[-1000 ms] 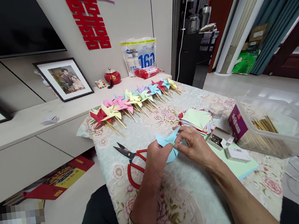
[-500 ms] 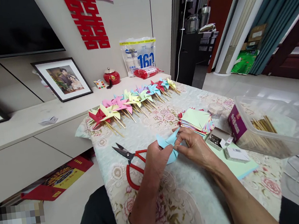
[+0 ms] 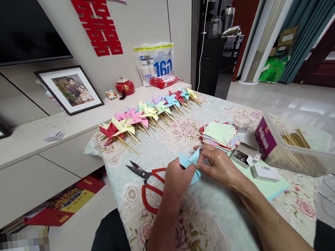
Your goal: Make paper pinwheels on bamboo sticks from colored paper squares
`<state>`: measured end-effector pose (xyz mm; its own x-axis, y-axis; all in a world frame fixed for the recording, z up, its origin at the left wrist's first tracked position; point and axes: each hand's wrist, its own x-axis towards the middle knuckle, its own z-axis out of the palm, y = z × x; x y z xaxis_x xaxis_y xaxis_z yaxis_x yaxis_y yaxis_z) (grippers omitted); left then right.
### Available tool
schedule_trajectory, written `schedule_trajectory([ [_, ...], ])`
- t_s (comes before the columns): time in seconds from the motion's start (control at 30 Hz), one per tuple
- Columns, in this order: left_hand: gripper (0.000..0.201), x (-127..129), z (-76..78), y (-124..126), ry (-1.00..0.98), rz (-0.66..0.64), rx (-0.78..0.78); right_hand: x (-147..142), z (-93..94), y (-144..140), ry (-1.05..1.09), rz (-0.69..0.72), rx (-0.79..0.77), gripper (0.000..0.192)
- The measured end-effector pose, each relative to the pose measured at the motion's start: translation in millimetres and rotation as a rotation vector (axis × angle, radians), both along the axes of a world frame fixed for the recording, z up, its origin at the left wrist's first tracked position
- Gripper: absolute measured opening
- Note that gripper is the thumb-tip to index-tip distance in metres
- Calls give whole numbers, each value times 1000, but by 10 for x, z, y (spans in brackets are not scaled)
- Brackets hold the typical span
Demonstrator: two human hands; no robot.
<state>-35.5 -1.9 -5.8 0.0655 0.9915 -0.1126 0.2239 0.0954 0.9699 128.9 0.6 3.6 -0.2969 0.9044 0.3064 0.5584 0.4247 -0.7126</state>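
A light blue paper pinwheel with folded blades is held between both hands over the middle of the table. My left hand pinches its near left side, thumb over the center. On the other side my right hand has thumb and fingertips closed on the blades near the center; whether a pin is there is hidden. Red-handled scissors lie with parted blades to the left of my left hand. Beyond my right hand sits a stack of cut paper squares.
Finished pinwheels on sticks line the table's far edge. At right are an opened box of small metal pins, a small white box, green paper sheets, a round clear container and a plastic bin holding sticks.
Both hands stay on the blue pinwheel. My left hand and the paper have shifted slightly right, and the blades look drawn closer together at the center.
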Motion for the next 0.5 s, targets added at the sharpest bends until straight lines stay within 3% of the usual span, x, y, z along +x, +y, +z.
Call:
schedule_trajectory([
  [0.5,18,62,32,-22,158,103,45,-16,35,-10,-3,-20,27,17],
])
